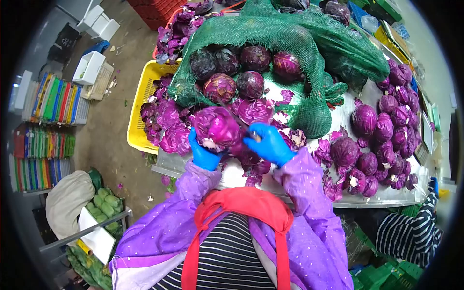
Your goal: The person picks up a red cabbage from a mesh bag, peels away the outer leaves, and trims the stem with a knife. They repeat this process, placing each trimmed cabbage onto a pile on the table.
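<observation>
My left hand (205,153), in a blue glove, is closed around the lower left side of a red cabbage (216,126), whose pale cut stem end faces down toward me. Just right of that cabbage, my right hand (271,144), also gloved in blue, is closed on a knife (255,137); only a bit of its handle shows, and the blade is blurred. Loose purple leaves (252,111) lie behind and beneath my hands. Beyond them, several untrimmed cabbages (255,59) rest in the mouth of a green mesh sack (251,33).
A yellow crate (140,104) full of torn leaves stands left of the metal table (232,181). Several trimmed cabbages (384,126) are piled on the right. Another person's striped sleeve (408,237) is at the lower right. Stacked colored crates (55,99) line the far left.
</observation>
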The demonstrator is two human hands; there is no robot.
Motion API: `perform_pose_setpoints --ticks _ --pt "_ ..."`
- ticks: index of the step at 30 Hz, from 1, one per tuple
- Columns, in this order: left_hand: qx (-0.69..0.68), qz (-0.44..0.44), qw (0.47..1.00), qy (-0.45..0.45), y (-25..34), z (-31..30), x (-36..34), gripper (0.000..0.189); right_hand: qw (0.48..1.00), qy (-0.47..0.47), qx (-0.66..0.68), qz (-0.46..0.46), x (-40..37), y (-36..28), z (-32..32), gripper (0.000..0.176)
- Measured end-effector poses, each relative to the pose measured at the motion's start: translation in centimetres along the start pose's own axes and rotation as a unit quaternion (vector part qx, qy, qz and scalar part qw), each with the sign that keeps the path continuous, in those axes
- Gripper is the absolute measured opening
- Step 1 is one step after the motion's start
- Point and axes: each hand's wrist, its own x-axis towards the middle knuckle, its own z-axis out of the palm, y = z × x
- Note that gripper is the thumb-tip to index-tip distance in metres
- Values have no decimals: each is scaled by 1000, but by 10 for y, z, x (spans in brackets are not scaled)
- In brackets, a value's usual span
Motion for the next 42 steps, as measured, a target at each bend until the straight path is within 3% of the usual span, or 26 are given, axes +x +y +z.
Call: perform_pose_setpoints --ticks 2,5,6,8,9,11,12,13,15,18,19,22,24,26,28,31,34,38,42 --pt "-29 27 999 34 7 -6 12 68 995 -75 63 4 -27 5 12 19" --pt "-53 3 998 -34 18 6 6 70 986 66 143 62 -51 30 15 16" --pt "-55 -12 996 -70 22 6 6 71 974 78 177 120 -44 31 5 17" --pt "-49 19 997 -47 16 7 5 70 972 134 183 65 -38 23 -3 26" --pt "-36 28 998 -42 11 10 3 70 981 113 156 10 -33 7 -10 38" --pt "-37 15 999 -26 2 24 -3 68 981 147 98 -85 -16 -2 3 43" --pt "-106 -27 984 -140 -4 14 6 67 976 173 56 -121 -8 -3 14 44" --pt "-174 -70 950 -251 -10 -9 23 65 973 200 78 -83 -6 -4 27 41" --pt "-49 -23 976 -211 -9 -12 32 58 966 238 101 -13 -10 -2 50 32" --pt "121 171 978 7 -20 7 36 58 986 12 160 55 -43 -11 35 21" --pt "150 190 970 18 -15 29 21 67 975 39 205 73 -51 2 32 21" --pt "242 256 935 -26 -15 46 15 78 929 163 287 169 -61 20 -2 25" --pt "263 253 927 -91 -18 47 16 93 892 189 377 162 -62 16 -21 37" --pt "346 269 886 -151 -27 66 10 106 902 212 366 91 -56 5 -28 54" --pt "340 230 886 -215 -42 81 7 119 908 239 337 63 -53 -1 -30 59" --pt "361 213 877 -234 -64 95 4 117 878 264 393 72 -65 7 -31 62" --pt "433 239 833 -249 -75 93 12 116 852 291 428 74 -81 16 -36 53" --pt "343 128 895 -254 -81 89 18 106 832 321 447 69 -92 21 -51 47" --pt "279 47 915 -286 -81 94 14 100 889 281 358 55 -86 17 -58 47"
